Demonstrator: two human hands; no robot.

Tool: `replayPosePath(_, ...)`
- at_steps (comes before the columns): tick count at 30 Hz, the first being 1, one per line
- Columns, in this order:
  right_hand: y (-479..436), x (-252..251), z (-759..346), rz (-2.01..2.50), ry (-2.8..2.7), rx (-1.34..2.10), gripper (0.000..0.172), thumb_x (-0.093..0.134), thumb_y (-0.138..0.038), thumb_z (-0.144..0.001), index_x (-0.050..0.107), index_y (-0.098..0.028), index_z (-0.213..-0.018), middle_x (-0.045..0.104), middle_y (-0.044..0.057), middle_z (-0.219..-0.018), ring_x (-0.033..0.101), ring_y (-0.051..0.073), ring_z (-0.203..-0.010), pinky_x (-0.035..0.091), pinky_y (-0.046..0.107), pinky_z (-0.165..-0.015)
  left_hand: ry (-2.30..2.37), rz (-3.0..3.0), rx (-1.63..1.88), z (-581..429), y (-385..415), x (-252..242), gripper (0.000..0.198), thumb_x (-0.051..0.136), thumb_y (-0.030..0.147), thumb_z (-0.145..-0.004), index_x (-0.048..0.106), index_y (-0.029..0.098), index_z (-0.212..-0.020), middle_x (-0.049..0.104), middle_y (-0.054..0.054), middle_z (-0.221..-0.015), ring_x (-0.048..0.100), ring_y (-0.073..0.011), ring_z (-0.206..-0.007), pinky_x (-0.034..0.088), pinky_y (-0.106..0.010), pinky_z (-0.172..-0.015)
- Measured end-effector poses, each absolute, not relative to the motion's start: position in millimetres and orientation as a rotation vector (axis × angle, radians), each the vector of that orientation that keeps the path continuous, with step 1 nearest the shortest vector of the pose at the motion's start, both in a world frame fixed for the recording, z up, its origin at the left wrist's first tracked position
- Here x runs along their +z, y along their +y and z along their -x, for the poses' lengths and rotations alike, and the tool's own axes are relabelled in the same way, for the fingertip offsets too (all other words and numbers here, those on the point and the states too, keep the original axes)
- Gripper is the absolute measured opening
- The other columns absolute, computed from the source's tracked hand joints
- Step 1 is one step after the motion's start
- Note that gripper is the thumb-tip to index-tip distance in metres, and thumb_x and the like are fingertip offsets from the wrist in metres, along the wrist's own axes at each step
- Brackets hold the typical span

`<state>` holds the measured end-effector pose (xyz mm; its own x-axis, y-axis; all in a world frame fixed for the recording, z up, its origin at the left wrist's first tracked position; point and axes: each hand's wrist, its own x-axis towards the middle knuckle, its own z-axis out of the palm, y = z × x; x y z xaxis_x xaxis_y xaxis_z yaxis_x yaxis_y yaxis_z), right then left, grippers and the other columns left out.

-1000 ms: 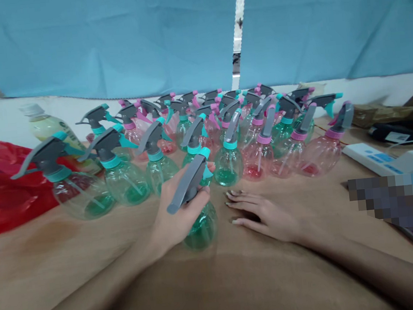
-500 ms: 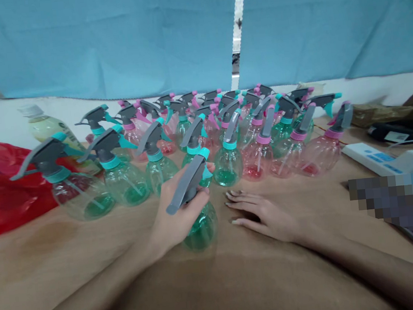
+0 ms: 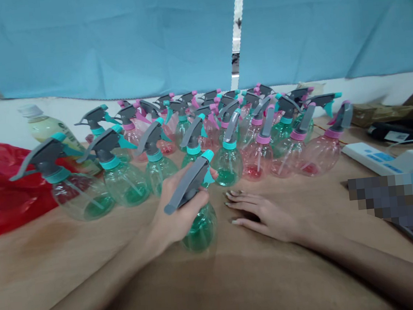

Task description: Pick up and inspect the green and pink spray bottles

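My left hand [image 3: 177, 206] is wrapped round the neck of a green spray bottle [image 3: 200, 228] with a grey head and a turquoise nozzle. The bottle stands close in front of me, some green liquid inside. My right hand [image 3: 261, 213] rests palm down on the wooden table [image 3: 276, 275], fingers spread, holding nothing, just right of that bottle. Behind both hands stand several rows of spray bottles. The front row has green ones, such as a green bottle [image 3: 228, 165] with a turquoise collar, and pink ones, such as a pink bottle [image 3: 257, 160] with a little red liquid.
On the left lie a red plastic bag [image 3: 9, 193] and a pale yellow bottle [image 3: 52, 131]. A white power strip [image 3: 371, 158] with a plug and a black case [image 3: 390, 133] lie at right, near a pixelated area. Blue cloth [image 3: 126, 41] hangs behind.
The held bottle's spray head has tilted or turned slightly, its nozzle now a little further right. My left hand still grips it, and my right hand has stayed in place.
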<state>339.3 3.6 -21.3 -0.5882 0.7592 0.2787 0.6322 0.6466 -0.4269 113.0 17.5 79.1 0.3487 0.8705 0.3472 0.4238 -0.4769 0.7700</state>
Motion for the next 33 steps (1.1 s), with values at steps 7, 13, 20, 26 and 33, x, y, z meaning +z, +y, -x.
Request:
replayPosePath(7, 3.5, -22.4, -339.2, 1.076, -2.401, 0.402, 0.043, 0.048, -0.042, -0.09, 0.048, -0.025, -0.13, 0.049, 0.005, -0.135, 0.04, 0.022, -0.129, 0.034, 0.046, -0.107, 1.085, -2.075, 1.035, -113.6, 18.1, 81.2, 0.018, 0.048, 0.015, -0.071, 0.058, 0.023, -0.084, 0.061, 0.001, -0.08, 0.057, -0.0147, -0.069, 0.047, -0.027, -0.067)
replayPosePath(13, 4.0, -23.6, -339.1, 1.078, -2.414, 0.389, 0.043, 0.047, -0.042, -0.09, 0.049, -0.024, -0.129, 0.049, 0.004, -0.136, 0.039, 0.022, -0.129, 0.034, 0.044, -0.107, 1.092, -2.101, 1.029, -113.1, 17.3, 80.9, 0.012, 0.049, 0.016, -0.073, 0.056, 0.024, -0.08, 0.059, 0.002, -0.077, 0.056, -0.0148, -0.069, 0.046, -0.027, -0.065)
replayPosePath(20, 3.6, -23.7, -339.4, 1.071, -2.389, 0.405, 0.043, 0.049, -0.041, -0.089, 0.049, -0.025, -0.129, 0.051, 0.005, -0.134, 0.04, 0.022, -0.128, 0.034, 0.044, -0.107, 1.153, -2.092, 1.04, -112.1, 15.1, 77.2, 0.034, 0.048, 0.021, -0.077, 0.06, 0.028, -0.107, 0.063, 0.001, -0.079, 0.059, -0.0163, -0.068, 0.049, -0.029, -0.064)
replayPosePath(26, 3.3, -22.7, -339.3, 1.082, -2.404, 0.391, 0.043, 0.047, -0.042, -0.09, 0.049, -0.024, -0.129, 0.051, 0.005, -0.134, 0.04, 0.022, -0.128, 0.034, 0.044, -0.107, 1.139, -2.107, 1.084, -113.1, 14.1, 75.9, 0.038, 0.048, 0.02, -0.079, 0.057, 0.029, -0.115, 0.063, 0.003, -0.073, 0.061, -0.0149, -0.065, 0.048, -0.025, -0.059)
replayPosePath(33, 3.7, -23.1, -339.4, 1.087, -2.415, 0.385, 0.044, 0.047, -0.043, -0.09, 0.048, -0.024, -0.129, 0.05, 0.004, -0.135, 0.04, 0.021, -0.129, 0.034, 0.044, -0.107, 1.131, -2.064, 1.062, -114.2, 13.9, 75.6, 0.036, 0.049, 0.021, -0.08, 0.057, 0.029, -0.115, 0.063, 0.002, -0.08, 0.06, -0.0147, -0.069, 0.048, -0.026, -0.066)
